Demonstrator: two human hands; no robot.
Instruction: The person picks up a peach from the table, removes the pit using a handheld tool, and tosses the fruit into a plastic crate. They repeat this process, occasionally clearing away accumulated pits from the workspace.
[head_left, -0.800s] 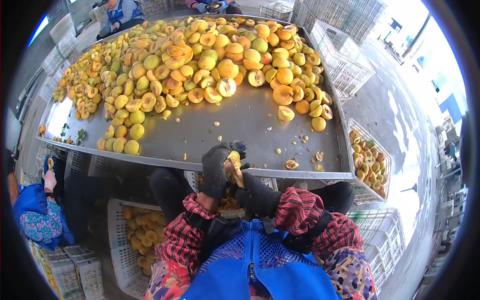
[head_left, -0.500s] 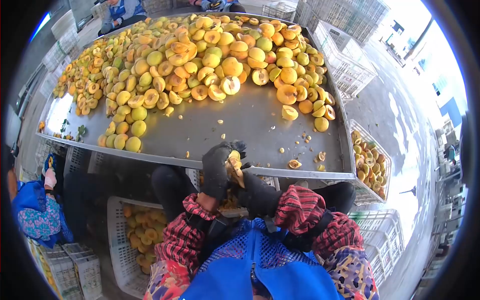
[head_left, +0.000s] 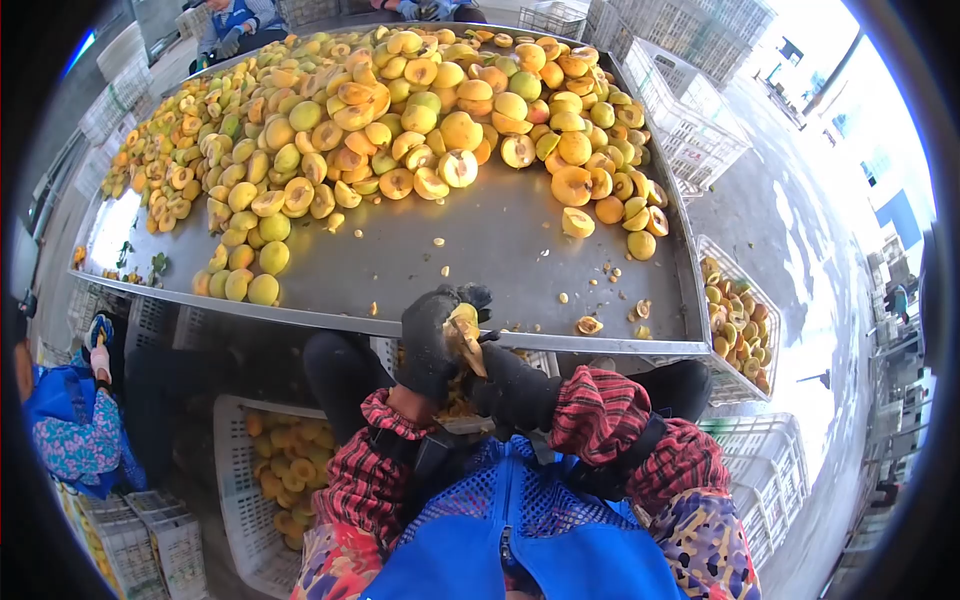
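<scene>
My left hand (head_left: 432, 335), in a black glove, is closed around a yellow peach piece (head_left: 462, 320) just above the table's front edge. My right hand (head_left: 515, 385), also gloved in black, is closed close below it. From its fingers a narrow brownish blade-like tool (head_left: 474, 358) points up against the peach piece; its grip is hidden in the glove. Beyond both hands, a large heap of halved and whole yellow peaches (head_left: 400, 120) covers the far part of the metal table (head_left: 400, 255).
Loose pits and scraps lie near the table's front right corner. Crates of peach halves stand at my left (head_left: 228, 470) and by the table's right side (head_left: 770, 345). A white crate (head_left: 775, 470) is at my right. Co-workers sit at the left (head_left: 75, 420) and far side (head_left: 235, 25).
Both hands stay together at the peach piece with only a slight shift. The far co-worker's gloved hand has lifted a little, and the whole view has moved slightly.
</scene>
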